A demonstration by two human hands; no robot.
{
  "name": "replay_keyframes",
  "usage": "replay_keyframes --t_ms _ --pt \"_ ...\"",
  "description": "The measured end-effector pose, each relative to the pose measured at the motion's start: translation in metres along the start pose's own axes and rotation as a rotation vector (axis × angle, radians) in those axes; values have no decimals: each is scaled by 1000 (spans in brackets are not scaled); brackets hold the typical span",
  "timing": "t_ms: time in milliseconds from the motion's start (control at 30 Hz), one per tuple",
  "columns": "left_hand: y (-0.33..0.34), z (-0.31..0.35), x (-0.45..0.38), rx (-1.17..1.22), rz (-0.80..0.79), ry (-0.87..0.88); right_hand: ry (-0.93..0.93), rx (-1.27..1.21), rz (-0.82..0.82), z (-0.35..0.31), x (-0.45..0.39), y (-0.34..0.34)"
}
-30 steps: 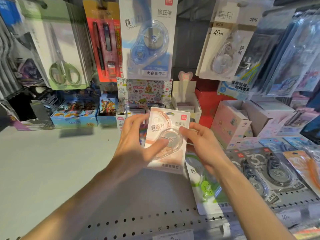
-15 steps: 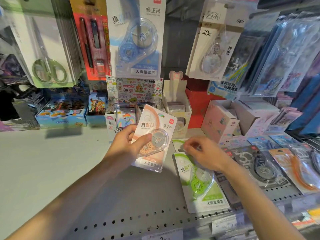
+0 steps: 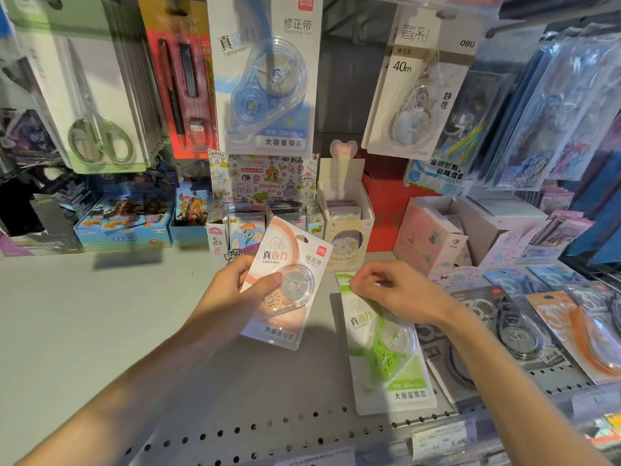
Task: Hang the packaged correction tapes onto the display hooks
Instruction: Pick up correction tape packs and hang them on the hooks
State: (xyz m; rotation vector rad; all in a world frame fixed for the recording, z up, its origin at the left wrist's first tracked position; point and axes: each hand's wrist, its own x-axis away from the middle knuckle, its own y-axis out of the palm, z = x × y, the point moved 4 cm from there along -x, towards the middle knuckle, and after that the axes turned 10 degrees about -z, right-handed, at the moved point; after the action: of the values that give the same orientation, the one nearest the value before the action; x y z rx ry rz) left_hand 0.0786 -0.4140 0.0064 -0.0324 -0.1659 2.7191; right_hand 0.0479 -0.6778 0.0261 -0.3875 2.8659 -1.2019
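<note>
Meanwhile left hand [image 3: 235,294] gripped orange correction tape pack [image 3: 285,284], frame centre. Right hand [image 3: 393,290] pinched top of green pack [image 3: 386,344] on shelf [image 3: 100,331], lower right. Best lift by card top, keeping hang hole clear for hook.

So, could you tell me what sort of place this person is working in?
Most likely a stationery shop aisle. Carded correction tapes such as the blue one hang overhead beside packaged scissors, boxed goods line a perforated metal shelf, and a price label sits on its front edge.
</note>
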Motion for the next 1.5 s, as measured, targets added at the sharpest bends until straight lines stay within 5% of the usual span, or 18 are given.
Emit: replay_keyframes --t_ms 300,667,900,1167,1500 --pt "15 6 7 1 -63 15 -200 -240 225 -41 -8 -20" --pt "15 34 14 75 -154 183 -164 -215 547 -77 -19 -23" --pt "-2 46 24 111 -6 227 -136 -280 574 -92 -3 -21" --pt "-21 72 41 150 181 357 -104 -603 195 -107 13 18" --pt "-55 116 63 67 386 513 -323 -789 319 -120 23 -8"
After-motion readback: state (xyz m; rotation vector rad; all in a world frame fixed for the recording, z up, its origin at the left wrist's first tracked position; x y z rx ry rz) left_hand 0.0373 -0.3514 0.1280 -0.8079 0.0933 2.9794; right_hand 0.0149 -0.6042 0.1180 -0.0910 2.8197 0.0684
